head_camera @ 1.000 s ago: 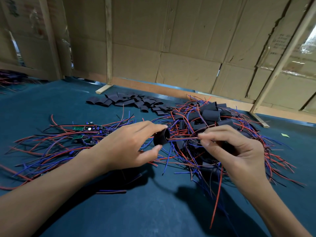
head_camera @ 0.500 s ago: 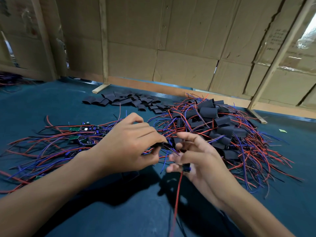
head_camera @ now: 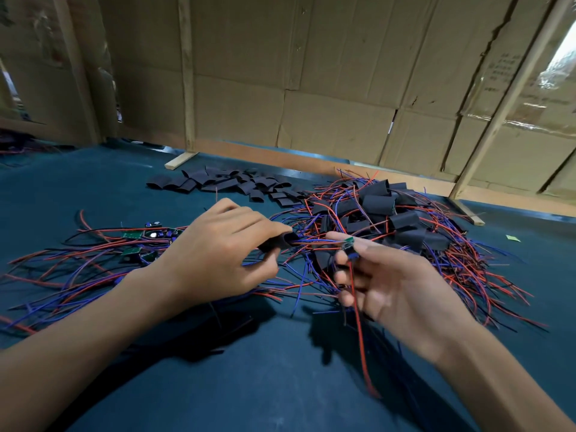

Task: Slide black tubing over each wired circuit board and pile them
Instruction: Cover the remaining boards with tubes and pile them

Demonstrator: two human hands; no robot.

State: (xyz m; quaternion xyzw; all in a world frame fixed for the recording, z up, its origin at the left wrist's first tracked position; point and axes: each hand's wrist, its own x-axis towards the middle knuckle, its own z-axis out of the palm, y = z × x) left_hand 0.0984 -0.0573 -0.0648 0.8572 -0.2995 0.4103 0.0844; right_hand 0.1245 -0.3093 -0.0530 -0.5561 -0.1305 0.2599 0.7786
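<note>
Left hand (head_camera: 218,247) pinching a black tube (head_camera: 278,241) above the desk (head_camera: 265,385), wires entering its mouth, small circuit board (head_camera: 348,246) just right of the tube, held on right hand (head_camera: 389,285) fingertips, sleeved pile (head_camera: 383,213) beyond

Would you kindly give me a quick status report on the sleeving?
Left hand grips black tube. Right hand pinches circuit board, wires threaded into tube, board not sleeved. Loose wires tangled beneath.

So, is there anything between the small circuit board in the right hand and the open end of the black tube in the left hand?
Nothing solid. Only the board's own wires span the gap from the circuit board in the right hand into the black tube held by the left hand.
</note>
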